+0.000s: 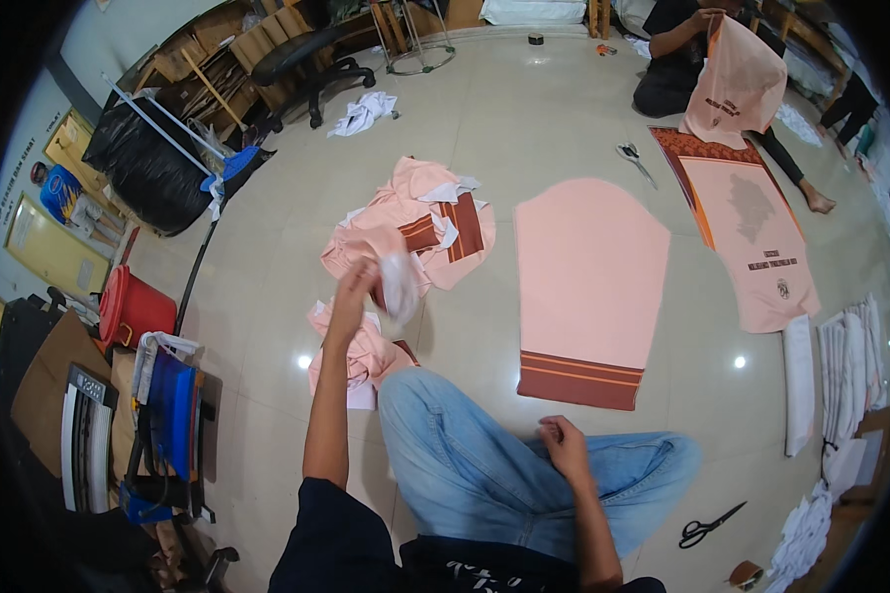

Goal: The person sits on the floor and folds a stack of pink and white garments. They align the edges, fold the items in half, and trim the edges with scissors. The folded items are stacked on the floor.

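My left hand [357,287] reaches over the floor at the left, gripping a motion-blurred pale fabric piece [399,290]. Just beyond it spreads a crumpled heap of pink fabric pieces [386,200] with brown striped bands and white undersides. A smaller crumpled pink pile [374,352] lies beneath my left forearm, beside my knee. My right hand [566,447] rests over my jeans with its fingers curled, and no object shows in it. Before me a pink cut sleeve panel [589,274] lies flat, its brown, orange-striped band [578,379] towards me.
Black-handled scissors [710,525] lie right of my knee; another pair [636,163] lies farther off. At the upper right a seated person [671,67] holds up a printed pink panel [738,89] beside another panel [760,222]. White rolls [797,385] line the right; a red bucket [137,307] stands left.
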Demonstrator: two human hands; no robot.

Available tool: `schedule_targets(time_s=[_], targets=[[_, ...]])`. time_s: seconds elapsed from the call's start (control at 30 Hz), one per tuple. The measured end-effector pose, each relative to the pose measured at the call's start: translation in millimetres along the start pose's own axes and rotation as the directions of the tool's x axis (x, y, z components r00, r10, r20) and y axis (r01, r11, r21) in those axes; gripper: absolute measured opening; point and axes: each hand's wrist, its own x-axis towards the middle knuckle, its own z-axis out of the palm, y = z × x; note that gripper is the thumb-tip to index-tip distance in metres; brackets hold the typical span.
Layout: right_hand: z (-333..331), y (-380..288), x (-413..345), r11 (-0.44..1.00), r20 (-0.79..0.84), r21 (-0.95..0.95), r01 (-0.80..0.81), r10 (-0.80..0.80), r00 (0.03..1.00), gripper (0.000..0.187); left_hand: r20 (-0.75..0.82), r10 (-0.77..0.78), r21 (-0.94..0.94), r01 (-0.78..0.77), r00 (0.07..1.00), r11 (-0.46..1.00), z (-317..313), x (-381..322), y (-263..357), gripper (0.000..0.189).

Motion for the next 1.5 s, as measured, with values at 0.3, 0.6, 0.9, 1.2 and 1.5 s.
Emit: schedule_targets(time_s=[0.3,0.6,0.9,1.2,1.5], targets=[[-5,-223,-19,0.75,-0.037,0.05,0.659,-0.658,0.752,0.026,0.69,0.154,0.164,-0.36,0.708,0.919,104,-107,196,0.016],[-89,-100,45,0.844,-0.334,-0.471,0.257,-0.441,0.833,0.024,-0.062,0.14,0.129,-0.132,0.988,0.983,89,5,150,0.023],[-185,-128,78,0.856,-0.719,-0.236,0.46,-0.472,0.51,0.03,0.621,-0.169,0.119,0.121,0.766,0.985,110,-102,170,0.02],[-168,44,38,0.95,-0.642,-0.303,-0.072,-0.148,0.753,0.021,0.83,-0.279,0.453,-0.29,0.484,0.843,172,-137,13,0.049],[-145,38,53,0.95,-0.47,-0.311,-0.021,-0.135,0.872,0.011,0.371,-0.567,0.904,-0.147,0.735,0.401,171,-82,-118,0.034]])
